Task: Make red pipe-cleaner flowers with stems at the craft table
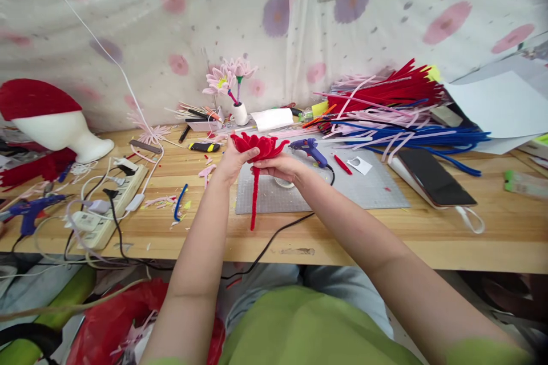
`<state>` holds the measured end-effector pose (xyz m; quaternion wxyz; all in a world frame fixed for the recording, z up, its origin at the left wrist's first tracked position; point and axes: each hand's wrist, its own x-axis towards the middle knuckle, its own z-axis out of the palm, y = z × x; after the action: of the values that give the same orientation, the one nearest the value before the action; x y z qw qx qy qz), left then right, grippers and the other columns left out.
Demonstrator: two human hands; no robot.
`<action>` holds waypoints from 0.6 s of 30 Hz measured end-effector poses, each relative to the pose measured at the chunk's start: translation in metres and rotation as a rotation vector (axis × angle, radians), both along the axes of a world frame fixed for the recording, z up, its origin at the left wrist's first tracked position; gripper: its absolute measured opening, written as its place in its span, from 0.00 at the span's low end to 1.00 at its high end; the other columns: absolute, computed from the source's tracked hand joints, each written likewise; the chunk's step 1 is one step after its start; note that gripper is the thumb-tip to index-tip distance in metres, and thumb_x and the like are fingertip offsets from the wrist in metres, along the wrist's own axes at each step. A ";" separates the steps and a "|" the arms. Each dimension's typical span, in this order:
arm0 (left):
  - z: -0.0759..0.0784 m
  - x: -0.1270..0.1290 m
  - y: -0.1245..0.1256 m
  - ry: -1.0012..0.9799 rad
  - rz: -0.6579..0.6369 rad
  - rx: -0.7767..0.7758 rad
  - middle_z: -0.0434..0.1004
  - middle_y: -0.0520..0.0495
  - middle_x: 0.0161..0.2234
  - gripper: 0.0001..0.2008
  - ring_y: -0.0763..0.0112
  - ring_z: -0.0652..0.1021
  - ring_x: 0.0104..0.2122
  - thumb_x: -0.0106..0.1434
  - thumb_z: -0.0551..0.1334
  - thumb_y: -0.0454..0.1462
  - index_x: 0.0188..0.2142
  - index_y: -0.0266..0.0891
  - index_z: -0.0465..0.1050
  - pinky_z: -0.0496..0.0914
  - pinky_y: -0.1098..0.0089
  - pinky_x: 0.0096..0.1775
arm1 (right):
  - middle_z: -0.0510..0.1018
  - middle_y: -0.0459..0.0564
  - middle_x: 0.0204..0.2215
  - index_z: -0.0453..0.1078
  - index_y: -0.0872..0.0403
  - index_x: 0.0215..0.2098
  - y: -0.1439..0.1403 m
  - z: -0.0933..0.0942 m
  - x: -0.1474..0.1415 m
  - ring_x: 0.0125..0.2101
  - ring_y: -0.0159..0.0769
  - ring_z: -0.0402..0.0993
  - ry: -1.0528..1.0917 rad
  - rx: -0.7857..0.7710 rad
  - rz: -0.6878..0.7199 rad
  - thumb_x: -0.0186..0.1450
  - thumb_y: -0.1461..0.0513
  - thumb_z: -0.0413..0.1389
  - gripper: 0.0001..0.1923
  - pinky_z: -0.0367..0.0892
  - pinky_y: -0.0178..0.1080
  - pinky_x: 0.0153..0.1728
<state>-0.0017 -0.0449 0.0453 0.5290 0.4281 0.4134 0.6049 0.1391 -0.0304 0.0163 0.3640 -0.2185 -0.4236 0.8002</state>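
A red pipe-cleaner flower (261,147) is held up over the front of the workbench, its fuzzy red stem (254,199) hanging straight down. My left hand (237,161) grips the flower's left side, with the thumb laid across the petals. From the right, my right hand (280,168) is closed under the petals near the top of the stem; some of its fingers are hidden. Behind my right hand lie a grey cutting mat (363,191) and a blue glue gun (311,151). A round clear item on the mat is partly covered by my hand.
Bundles of red (385,94) and blue pipe cleaners (445,136) lie at back right, near a phone (436,177). Pink flowers stand in a white vase (240,114). At left are a power strip (124,199), another glue gun (32,211) and a white foam head (64,134).
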 end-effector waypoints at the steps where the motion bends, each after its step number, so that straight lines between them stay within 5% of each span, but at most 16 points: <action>1: -0.001 0.002 0.000 -0.014 0.005 -0.015 0.71 0.44 0.46 0.48 0.63 0.71 0.49 0.37 0.72 0.33 0.57 0.46 0.53 0.64 0.60 0.51 | 0.76 0.44 0.28 0.70 0.55 0.33 0.000 0.001 0.000 0.28 0.27 0.71 -0.015 -0.004 0.009 0.41 0.67 0.66 0.20 0.69 0.33 0.33; 9: -0.019 0.021 -0.014 -0.045 0.088 0.024 0.71 0.45 0.46 0.61 0.63 0.74 0.45 0.34 0.74 0.36 0.61 0.54 0.38 0.68 0.63 0.47 | 0.66 0.39 0.17 0.65 0.55 0.27 0.003 -0.012 -0.005 0.17 0.21 0.58 -0.232 0.149 -0.097 0.45 0.65 0.62 0.12 0.57 0.28 0.17; 14: -0.023 0.038 -0.017 0.040 0.211 -0.026 0.70 0.42 0.46 0.57 0.60 0.77 0.39 0.38 0.73 0.38 0.62 0.53 0.40 0.73 0.61 0.39 | 0.63 0.43 0.13 0.59 0.53 0.17 -0.001 -0.016 -0.013 0.13 0.24 0.57 -0.540 0.350 -0.133 0.55 0.62 0.53 0.11 0.53 0.31 0.12; 18: -0.019 0.040 -0.008 0.049 0.367 0.027 0.65 0.41 0.53 0.54 0.62 0.76 0.43 0.39 0.72 0.37 0.61 0.52 0.42 0.72 0.65 0.41 | 0.65 0.47 0.11 0.59 0.53 0.14 -0.005 -0.011 -0.021 0.11 0.26 0.57 -0.679 0.433 -0.156 0.56 0.63 0.52 0.14 0.54 0.32 0.11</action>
<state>0.0378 -0.0525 0.0267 0.3938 0.3673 0.4892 0.6861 0.1185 -0.0349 0.0057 0.3005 -0.4200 -0.6605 0.5450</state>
